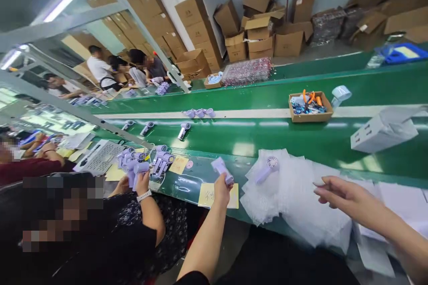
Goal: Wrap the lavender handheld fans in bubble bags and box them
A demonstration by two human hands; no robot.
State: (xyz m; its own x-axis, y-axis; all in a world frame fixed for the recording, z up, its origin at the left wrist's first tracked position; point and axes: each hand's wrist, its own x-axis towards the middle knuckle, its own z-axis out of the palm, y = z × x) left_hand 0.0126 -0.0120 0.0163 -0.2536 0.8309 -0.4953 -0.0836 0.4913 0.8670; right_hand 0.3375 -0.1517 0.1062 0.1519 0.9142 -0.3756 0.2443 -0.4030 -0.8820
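My left hand [222, 185] is closed around the handle of a lilac handheld fan [221, 168], held up over the green bench edge. My right hand [337, 191] hovers open, fingers stretched toward a heap of clear plastic bags [301, 196]. On that heap lies another lilac fan [267, 167], its round head facing up. A yellow paper note [207, 194] sits on the bench just under my left hand.
A co-worker on my left holds a lilac fan [138, 170] by a cluster of fans [160, 160]. More fans [183, 130] ride the green conveyor [267, 138]. A cardboard tray of tools [309, 106], a white box [381, 132] and stacked cartons [261, 22] lie beyond.
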